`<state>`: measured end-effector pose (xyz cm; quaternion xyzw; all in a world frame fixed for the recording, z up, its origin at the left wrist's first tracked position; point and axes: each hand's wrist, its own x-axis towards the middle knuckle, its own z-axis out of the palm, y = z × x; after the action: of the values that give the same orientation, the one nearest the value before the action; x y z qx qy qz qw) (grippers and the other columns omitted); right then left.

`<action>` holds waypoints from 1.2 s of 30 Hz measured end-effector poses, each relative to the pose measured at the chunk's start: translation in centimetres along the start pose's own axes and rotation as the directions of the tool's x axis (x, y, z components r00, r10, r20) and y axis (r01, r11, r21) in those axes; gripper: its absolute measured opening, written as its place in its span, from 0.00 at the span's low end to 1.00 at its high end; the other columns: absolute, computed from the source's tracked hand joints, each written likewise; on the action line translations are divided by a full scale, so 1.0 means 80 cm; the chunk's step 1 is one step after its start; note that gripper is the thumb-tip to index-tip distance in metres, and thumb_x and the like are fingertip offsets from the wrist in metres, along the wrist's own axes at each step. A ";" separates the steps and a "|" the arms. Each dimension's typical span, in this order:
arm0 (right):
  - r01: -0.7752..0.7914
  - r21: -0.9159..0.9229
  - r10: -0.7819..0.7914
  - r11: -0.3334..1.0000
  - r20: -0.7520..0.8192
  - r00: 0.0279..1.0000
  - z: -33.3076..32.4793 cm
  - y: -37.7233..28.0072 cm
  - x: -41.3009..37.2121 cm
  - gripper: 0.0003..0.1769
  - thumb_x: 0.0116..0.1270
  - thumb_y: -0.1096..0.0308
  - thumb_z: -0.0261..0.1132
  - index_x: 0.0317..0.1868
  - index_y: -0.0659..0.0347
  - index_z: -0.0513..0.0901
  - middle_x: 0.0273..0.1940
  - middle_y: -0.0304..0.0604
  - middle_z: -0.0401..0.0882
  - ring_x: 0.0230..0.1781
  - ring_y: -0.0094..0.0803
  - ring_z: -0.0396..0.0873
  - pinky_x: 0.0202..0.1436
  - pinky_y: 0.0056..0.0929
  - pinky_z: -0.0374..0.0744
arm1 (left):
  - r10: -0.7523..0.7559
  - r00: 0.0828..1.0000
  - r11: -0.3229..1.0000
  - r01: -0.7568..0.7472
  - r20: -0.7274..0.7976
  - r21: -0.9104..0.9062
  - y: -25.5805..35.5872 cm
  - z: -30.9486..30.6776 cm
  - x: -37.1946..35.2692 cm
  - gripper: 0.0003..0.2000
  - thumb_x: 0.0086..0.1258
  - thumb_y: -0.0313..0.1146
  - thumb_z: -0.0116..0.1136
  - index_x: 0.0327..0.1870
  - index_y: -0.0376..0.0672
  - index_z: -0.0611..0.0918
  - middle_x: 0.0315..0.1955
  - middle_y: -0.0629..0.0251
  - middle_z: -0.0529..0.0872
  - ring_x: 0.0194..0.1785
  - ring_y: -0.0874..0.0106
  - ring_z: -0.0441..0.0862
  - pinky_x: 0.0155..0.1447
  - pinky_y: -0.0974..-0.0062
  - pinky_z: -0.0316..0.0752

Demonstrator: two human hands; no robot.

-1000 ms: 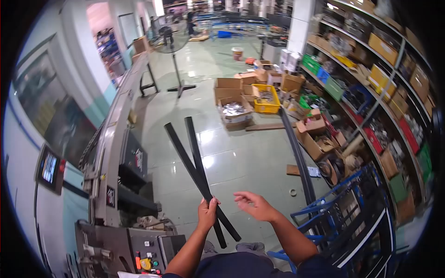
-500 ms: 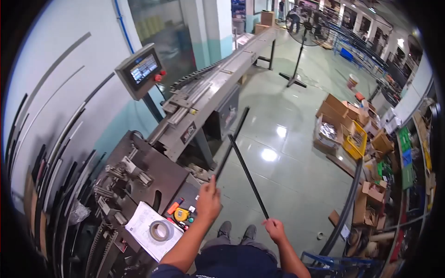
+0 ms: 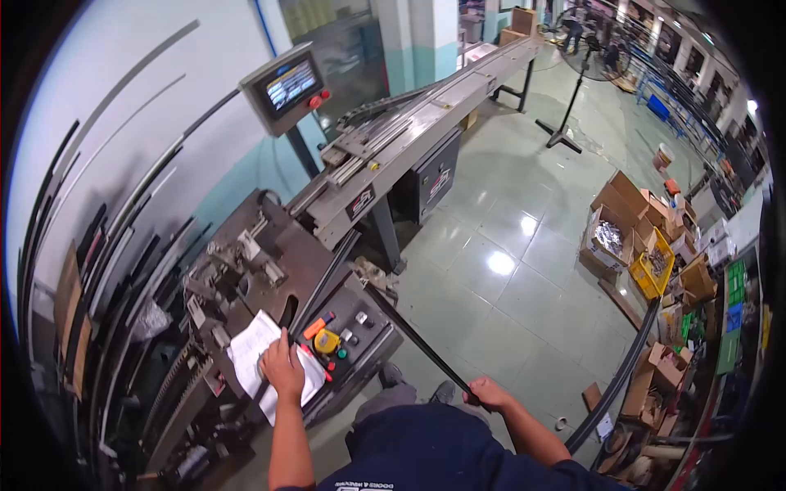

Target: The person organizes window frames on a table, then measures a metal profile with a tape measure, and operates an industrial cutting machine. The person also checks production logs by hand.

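My left hand (image 3: 282,370) is over the papers (image 3: 255,337) on the machine table, its fingers closed at the near end of a long dark strip (image 3: 329,268). That strip slants up and away across the table's edge. In my right hand (image 3: 489,394), closed in a fist, is the near end of a second long black strip (image 3: 417,331). Its far end reaches the edge of the grey tool surface. Beside the papers are a yellow tape measure (image 3: 326,341) and an orange object (image 3: 319,325). The grey tape roll is not visible now.
A control screen (image 3: 286,88) stands over the long metal machine rail (image 3: 426,114). Cardboard boxes (image 3: 602,245) and a yellow crate (image 3: 653,274) line the right side. Long profiles (image 3: 106,270) lean on the left wall. A fan (image 3: 573,106) and people are far back.
My left hand has moved left and onto the papers, bringing its strip over the table. The right-hand strip has swung left at its far end. The view has shifted too.
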<state>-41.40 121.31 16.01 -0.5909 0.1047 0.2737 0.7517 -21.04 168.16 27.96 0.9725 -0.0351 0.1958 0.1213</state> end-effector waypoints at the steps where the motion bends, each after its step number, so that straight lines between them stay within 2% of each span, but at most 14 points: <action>1: 0.071 -0.042 -0.072 0.997 -0.013 0.997 -0.002 0.000 0.011 0.39 0.73 0.28 0.64 0.32 0.64 0.87 0.21 0.36 0.78 0.21 0.23 0.73 0.28 0.28 0.70 | -0.040 0.999 0.999 0.040 0.006 -0.028 -0.006 -0.004 0.001 0.23 0.73 0.31 0.64 0.70 0.46 0.82 0.50 0.62 0.86 0.55 0.59 0.81 0.63 0.57 0.69; 2: 0.099 0.008 -0.099 0.995 0.017 0.995 -0.011 0.011 0.029 0.39 0.64 0.29 0.73 0.30 0.64 0.86 0.22 0.36 0.79 0.22 0.24 0.74 0.27 0.27 0.71 | -0.059 0.998 0.997 0.060 0.014 -0.044 -0.025 0.003 -0.001 0.23 0.72 0.31 0.64 0.69 0.47 0.83 0.51 0.62 0.86 0.56 0.58 0.81 0.63 0.56 0.69; 8: 0.088 -0.108 -0.071 0.990 0.147 0.987 -0.008 -0.035 0.085 0.38 0.58 0.30 0.78 0.28 0.64 0.85 0.23 0.36 0.80 0.24 0.24 0.79 0.28 0.26 0.73 | -0.171 0.979 0.985 0.174 0.110 -0.017 -0.112 -0.005 0.001 0.23 0.69 0.31 0.66 0.67 0.52 0.84 0.50 0.62 0.85 0.57 0.57 0.80 0.63 0.54 0.71; 11: 0.131 -0.131 -0.105 0.983 0.189 0.976 0.011 -0.057 0.117 0.40 0.60 0.28 0.75 0.29 0.65 0.86 0.21 0.37 0.79 0.21 0.24 0.75 0.26 0.27 0.71 | -0.168 0.964 0.971 0.198 0.207 -0.132 -0.159 0.000 -0.002 0.21 0.68 0.32 0.68 0.64 0.52 0.86 0.48 0.61 0.86 0.55 0.56 0.81 0.61 0.54 0.72; 14: 0.011 -0.118 0.022 0.993 0.278 0.960 0.035 -0.092 0.145 0.45 0.65 0.23 0.66 0.32 0.66 0.88 0.19 0.39 0.77 0.18 0.25 0.71 0.25 0.27 0.68 | -0.149 0.957 0.958 0.202 0.249 -0.204 -0.183 0.002 0.008 0.20 0.65 0.33 0.70 0.60 0.52 0.88 0.45 0.60 0.86 0.53 0.55 0.82 0.60 0.55 0.74; 16: 0.024 0.093 -0.059 0.995 0.389 0.919 0.065 -0.119 0.167 0.48 0.69 0.21 0.58 0.36 0.68 0.89 0.17 0.40 0.75 0.16 0.26 0.67 0.25 0.29 0.66 | -0.128 0.955 0.958 0.188 0.268 -0.214 -0.187 0.010 0.018 0.20 0.63 0.34 0.72 0.58 0.51 0.90 0.43 0.59 0.86 0.51 0.55 0.82 0.59 0.55 0.74; 18: 0.064 0.153 -0.098 0.986 0.224 0.970 0.097 -0.165 0.183 0.49 0.72 0.21 0.51 0.40 0.68 0.84 0.16 0.36 0.71 0.17 0.27 0.67 0.26 0.29 0.67 | -0.104 0.961 0.966 0.159 0.255 -0.205 -0.192 0.017 0.024 0.20 0.64 0.35 0.71 0.58 0.51 0.90 0.43 0.58 0.86 0.50 0.55 0.82 0.59 0.57 0.75; 19: 0.147 0.383 -0.228 0.912 0.177 0.957 0.110 -0.183 0.206 0.38 0.79 0.30 0.52 0.38 0.63 0.81 0.19 0.37 0.71 0.20 0.30 0.69 0.29 0.31 0.69 | -0.113 0.954 0.963 0.174 0.279 -0.206 -0.193 0.024 0.025 0.19 0.64 0.35 0.71 0.58 0.51 0.90 0.43 0.58 0.86 0.50 0.56 0.83 0.59 0.57 0.75; 21: 0.411 0.511 -0.391 0.755 -0.152 0.908 0.146 -0.255 0.242 0.17 0.85 0.53 0.59 0.47 0.61 0.77 0.31 0.44 0.78 0.29 0.33 0.74 0.36 0.34 0.73 | -0.105 0.945 0.956 0.181 0.309 -0.230 -0.191 0.029 0.033 0.19 0.66 0.36 0.70 0.59 0.49 0.90 0.43 0.59 0.86 0.50 0.56 0.83 0.59 0.57 0.75; 23: 0.452 0.603 -0.351 0.657 -0.286 0.892 0.157 -0.317 0.271 0.14 0.85 0.55 0.59 0.51 0.58 0.77 0.37 0.43 0.81 0.33 0.35 0.78 0.40 0.35 0.78 | -0.077 0.928 0.962 0.166 0.365 -0.218 -0.186 0.026 0.040 0.18 0.70 0.37 0.68 0.60 0.48 0.90 0.46 0.59 0.87 0.52 0.56 0.84 0.63 0.56 0.74; 25: 0.415 0.578 -0.168 0.703 -0.431 0.886 0.168 -0.370 0.292 0.13 0.84 0.55 0.60 0.51 0.55 0.77 0.43 0.42 0.85 0.39 0.33 0.83 0.41 0.32 0.81 | -0.077 0.910 0.947 0.194 0.407 -0.255 -0.184 0.029 0.046 0.17 0.71 0.37 0.67 0.60 0.48 0.90 0.49 0.58 0.88 0.55 0.56 0.84 0.65 0.56 0.73; 28: 0.345 0.697 0.011 0.629 -0.452 0.892 0.156 -0.404 0.335 0.10 0.82 0.57 0.65 0.51 0.52 0.78 0.45 0.39 0.88 0.39 0.29 0.85 0.48 0.29 0.85 | -0.108 0.880 0.935 0.247 0.462 -0.253 -0.179 0.032 0.054 0.17 0.71 0.36 0.67 0.59 0.47 0.90 0.51 0.58 0.89 0.57 0.55 0.85 0.65 0.57 0.73; 34: 0.322 0.776 0.148 0.542 -0.465 0.873 0.161 -0.410 0.382 0.11 0.82 0.58 0.65 0.52 0.54 0.76 0.49 0.43 0.88 0.43 0.29 0.86 0.43 0.28 0.86 | -0.164 0.863 0.923 0.305 0.479 -0.235 -0.167 0.025 0.077 0.19 0.71 0.34 0.68 0.62 0.46 0.88 0.56 0.54 0.87 0.61 0.53 0.83 0.69 0.54 0.72; 36: 0.289 0.780 0.155 0.554 -0.438 0.886 0.163 -0.406 0.399 0.11 0.82 0.58 0.65 0.51 0.54 0.76 0.49 0.43 0.88 0.43 0.29 0.86 0.44 0.28 0.86 | -0.209 0.949 0.929 0.268 0.235 -0.256 -0.131 0.020 0.097 0.20 0.72 0.33 0.68 0.65 0.46 0.86 0.62 0.52 0.83 0.66 0.52 0.79 0.72 0.54 0.70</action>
<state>0.23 137.90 31.35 -0.2170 0.3716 0.0141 0.9026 -12.09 177.73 27.27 0.9566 0.0440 0.0718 0.2788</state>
